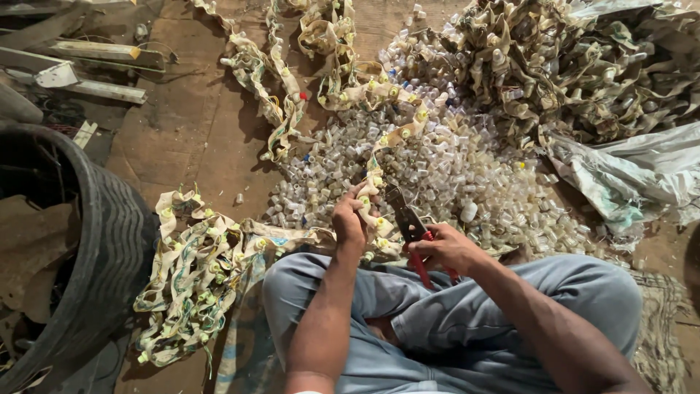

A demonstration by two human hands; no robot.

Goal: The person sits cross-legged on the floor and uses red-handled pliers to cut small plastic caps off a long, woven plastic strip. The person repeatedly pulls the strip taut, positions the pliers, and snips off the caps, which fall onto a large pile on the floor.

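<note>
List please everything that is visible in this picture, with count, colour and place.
strip held: one, cream with yellow-green knobs, centre, in left grip
loose strips: many, cream and green, floor left and top
small caps: too many to count, clear and whitish, pile at centre
tangled strip heap: one, beige, top right
sack: one, white, right edge
tyre: one, black, left
wood pieces: several, grey, top left
pliers: one, red handles, in right grip
left hand: one, on the strip
right hand: one, on the pliers
</note>
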